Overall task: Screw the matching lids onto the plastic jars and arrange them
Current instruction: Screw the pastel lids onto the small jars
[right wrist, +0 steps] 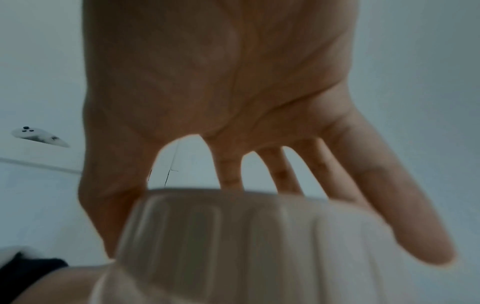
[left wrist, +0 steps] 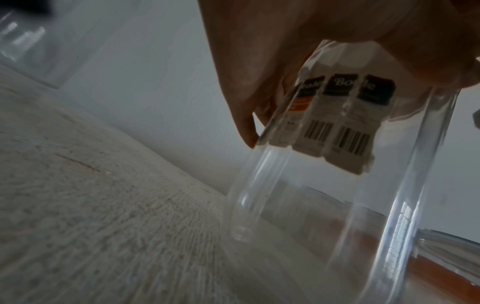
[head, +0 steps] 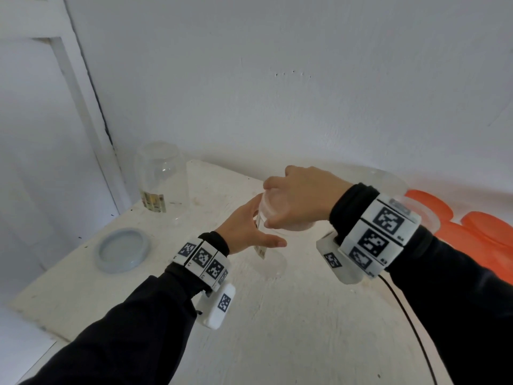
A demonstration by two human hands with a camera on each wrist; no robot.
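A clear plastic jar point(head: 271, 261) with a barcode label stands upright on the white table point(head: 277, 334) in the middle of the head view. My left hand point(head: 247, 229) wraps round its upper body, thumb across the front. The left wrist view shows my left hand point(left wrist: 259, 61) and the fingers curled behind the jar point(left wrist: 337, 185). My right hand point(head: 299, 195) sits over the jar's mouth and grips a translucent white ribbed lid point(head: 273, 211). In the right wrist view my right hand point(right wrist: 221, 82) spreads round that lid point(right wrist: 233, 236), thumb on the left.
A second clear jar point(head: 158, 176) stands at the back left corner, and a grey-blue lid point(head: 123, 250) lies at the left edge. Orange lids point(head: 472, 229) lie at the right, with another clear jar point(head: 388, 180) behind my right wrist. A black cable point(head: 402, 309) crosses the table.
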